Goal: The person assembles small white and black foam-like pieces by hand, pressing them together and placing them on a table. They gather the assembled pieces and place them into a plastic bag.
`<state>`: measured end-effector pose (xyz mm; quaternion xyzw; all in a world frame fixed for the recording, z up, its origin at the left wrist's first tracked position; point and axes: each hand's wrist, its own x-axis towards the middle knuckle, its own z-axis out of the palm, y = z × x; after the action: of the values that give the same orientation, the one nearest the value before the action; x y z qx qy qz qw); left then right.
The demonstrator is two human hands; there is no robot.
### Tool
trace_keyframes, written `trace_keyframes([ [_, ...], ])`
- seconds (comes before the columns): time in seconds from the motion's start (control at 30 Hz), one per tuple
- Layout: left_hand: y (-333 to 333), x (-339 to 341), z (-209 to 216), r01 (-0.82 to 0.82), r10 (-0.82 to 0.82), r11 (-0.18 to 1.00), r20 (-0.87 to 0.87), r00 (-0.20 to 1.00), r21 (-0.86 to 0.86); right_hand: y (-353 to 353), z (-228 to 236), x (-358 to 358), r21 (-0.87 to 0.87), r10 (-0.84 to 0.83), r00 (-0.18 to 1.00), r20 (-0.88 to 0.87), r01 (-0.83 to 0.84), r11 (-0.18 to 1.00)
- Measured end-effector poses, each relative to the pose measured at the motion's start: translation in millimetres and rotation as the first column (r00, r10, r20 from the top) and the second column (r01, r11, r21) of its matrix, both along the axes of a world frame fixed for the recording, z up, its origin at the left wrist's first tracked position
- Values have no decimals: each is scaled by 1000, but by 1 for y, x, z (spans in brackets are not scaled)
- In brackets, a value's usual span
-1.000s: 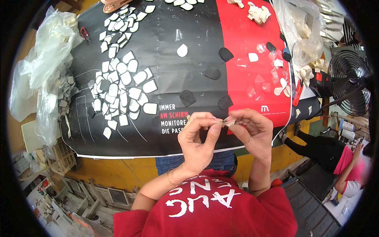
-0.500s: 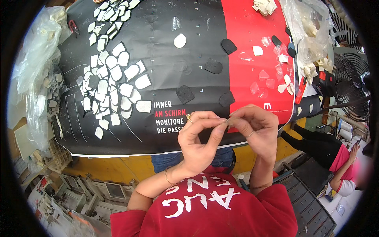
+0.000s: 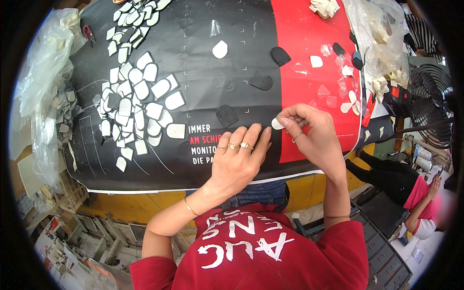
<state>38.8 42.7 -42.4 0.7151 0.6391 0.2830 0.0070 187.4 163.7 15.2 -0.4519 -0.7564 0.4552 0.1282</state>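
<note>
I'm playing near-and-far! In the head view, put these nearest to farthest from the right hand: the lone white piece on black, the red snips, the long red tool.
From the right hand:
1. Long red tool: on its right.
2. Lone white piece: upper middle.
3. Red snips: far upper left.

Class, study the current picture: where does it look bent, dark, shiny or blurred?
Head view: the black and red sheet looks bowed along its edges, corners go black; head view: the left plastic bag shows bright highlights; head view: left hand and right hand look fairly sharp, the co-worker's head blurred.
</note>
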Motion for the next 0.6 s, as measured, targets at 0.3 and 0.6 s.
trace_keyframes([
  [0.3, 0, 1, 0, -4, 5, 1000, -77, 997, 7, -13, -3, -3, 139, -53, 997, 59, 45, 989],
  [0.6, 0, 2, 1, -7, 7, 1000, -75, 997, 1, -18, -6, -4, 220, -49, 996, 78, 31, 975],
])
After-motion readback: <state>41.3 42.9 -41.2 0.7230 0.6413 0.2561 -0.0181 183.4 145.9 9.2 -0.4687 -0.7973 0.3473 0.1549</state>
